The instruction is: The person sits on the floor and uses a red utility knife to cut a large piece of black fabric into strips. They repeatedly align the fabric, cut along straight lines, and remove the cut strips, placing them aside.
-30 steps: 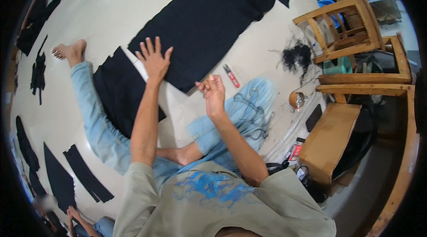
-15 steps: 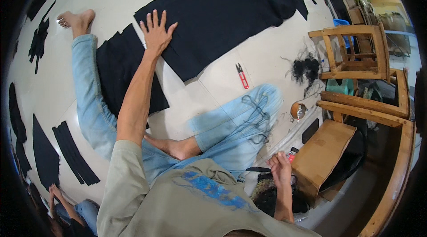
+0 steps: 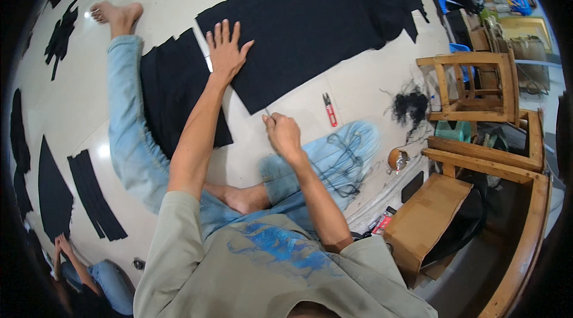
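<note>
1. While the person is sitting on the pale floor (image 3: 358,88) with legs in light blue jeans, the left hand (image 3: 225,49) is lying flat, fingers spread wide, holding nothing, and pressing on the left edge of the large black fabric panel (image 3: 304,28).
2. The right hand (image 3: 283,133) is hovering just below the lower corner of that panel, fingers pinched narrow around a small thin item too small to tell.
3. A second black fabric piece (image 3: 176,88) is lying just left of the panel, partly under the left forearm.
4. Red-handled snips (image 3: 329,109) are lying on the floor just below the panel's lower edge, to the right of the right hand.
5. A wooden chair (image 3: 471,82) is standing well to the right of the panel, with a tangle of black thread (image 3: 410,105) beside it.
6. Black strips (image 3: 95,195) are lying far to the lower left of the panel.
</note>
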Tool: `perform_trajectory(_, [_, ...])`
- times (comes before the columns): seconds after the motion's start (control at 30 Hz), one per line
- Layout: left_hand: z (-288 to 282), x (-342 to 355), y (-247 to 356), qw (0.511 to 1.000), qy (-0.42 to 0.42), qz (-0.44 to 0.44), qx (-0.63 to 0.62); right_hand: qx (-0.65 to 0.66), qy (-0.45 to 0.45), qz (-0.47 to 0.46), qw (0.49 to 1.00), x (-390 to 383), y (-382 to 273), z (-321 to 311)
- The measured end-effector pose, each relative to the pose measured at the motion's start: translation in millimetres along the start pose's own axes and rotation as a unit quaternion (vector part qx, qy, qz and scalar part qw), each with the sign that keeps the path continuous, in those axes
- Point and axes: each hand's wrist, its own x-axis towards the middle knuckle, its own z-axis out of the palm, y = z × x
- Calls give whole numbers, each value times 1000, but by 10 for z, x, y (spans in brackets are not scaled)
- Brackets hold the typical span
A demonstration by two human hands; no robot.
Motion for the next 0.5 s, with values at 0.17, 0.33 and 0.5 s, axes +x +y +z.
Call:
perform_trajectory(0.17, [-19, -118, 120, 999, 23, -25, 31, 306, 224, -54, 924, -154, 10, 16])
perform_trajectory(0.33, [-16, 38, 92, 997, 11, -60, 54, 759, 225, -23, 611, 59, -175, -264])
perform_trajectory(0.5, [-13, 76, 82, 994, -2, -90, 62, 860, 92, 44, 499, 8, 75, -460])
